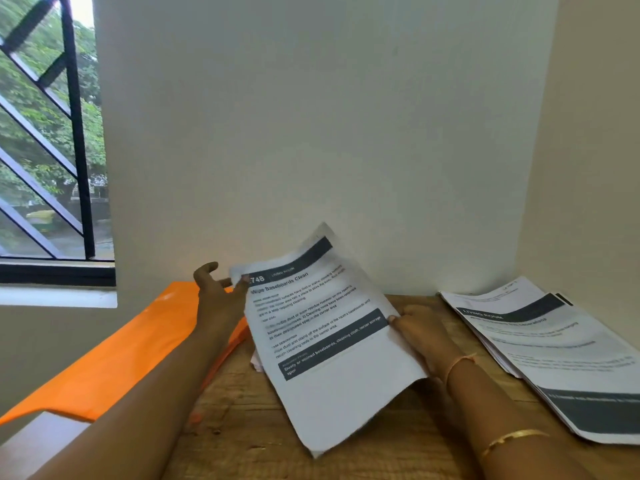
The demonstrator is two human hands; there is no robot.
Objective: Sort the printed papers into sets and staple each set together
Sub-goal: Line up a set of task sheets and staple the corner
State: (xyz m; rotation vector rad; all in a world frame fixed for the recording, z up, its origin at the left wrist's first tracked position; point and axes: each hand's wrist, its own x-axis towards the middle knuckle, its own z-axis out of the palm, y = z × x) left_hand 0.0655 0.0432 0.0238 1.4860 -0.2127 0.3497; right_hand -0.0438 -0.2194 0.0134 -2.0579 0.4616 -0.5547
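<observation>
A set of printed papers (322,341) headed "Wipe Baseboards Clean" is lifted and tilted above the wooden table (242,427). My left hand (218,296) pinches its top left corner with the fingertips. My right hand (420,332) holds its right edge, thumb on the front of the sheet. A second pile of printed papers (550,351) lies flat on the table at the right, its sheets fanned slightly. I see no stapler.
An orange plastic chair or folder-like surface (114,355) slopes along the table's left side. White walls close the back and right. A barred window (48,140) is at the upper left. A bit of crumpled paper (257,362) peeks from under the held sheets.
</observation>
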